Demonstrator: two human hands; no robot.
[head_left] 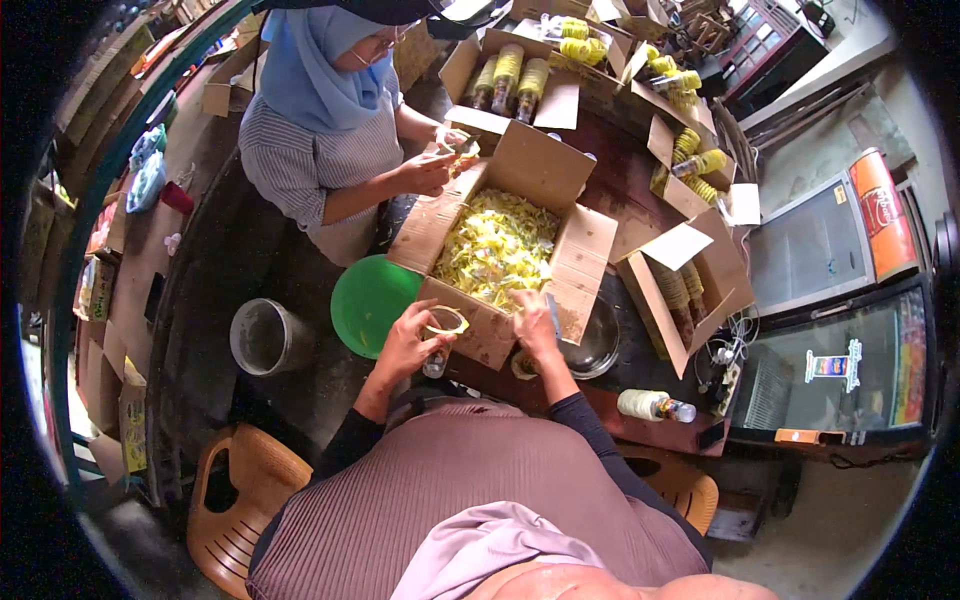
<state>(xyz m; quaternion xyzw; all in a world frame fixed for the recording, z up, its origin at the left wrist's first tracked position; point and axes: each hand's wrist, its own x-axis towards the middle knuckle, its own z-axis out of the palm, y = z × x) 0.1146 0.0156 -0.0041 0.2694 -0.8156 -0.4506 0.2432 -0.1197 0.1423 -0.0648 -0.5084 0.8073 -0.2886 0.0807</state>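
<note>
My left hand [405, 345] is closed on a thin yellow ring [447, 321] at the near edge of an open cardboard box [480, 325]. Below that hand shows the clear end of a bottle [435, 364]. Many small yellow and whitish pieces [495, 245] fill the box. My right hand [537, 328] is closed over the box's near right corner, its fingertips by the pieces. Beside those fingers is a flat grey strip [553, 315], blade-like; what they pinch is too small to name. Part of a round object [523, 365] shows under my right wrist.
Across the box a person [325, 130] handles small yellow pieces. A green basin [370, 305] and a pale bucket [265, 338] stand left; a metal bowl [597, 345] sits right. Boxes [690, 290] hold bottles stacked with yellow rings. Another such bottle [655, 405] lies near the right edge.
</note>
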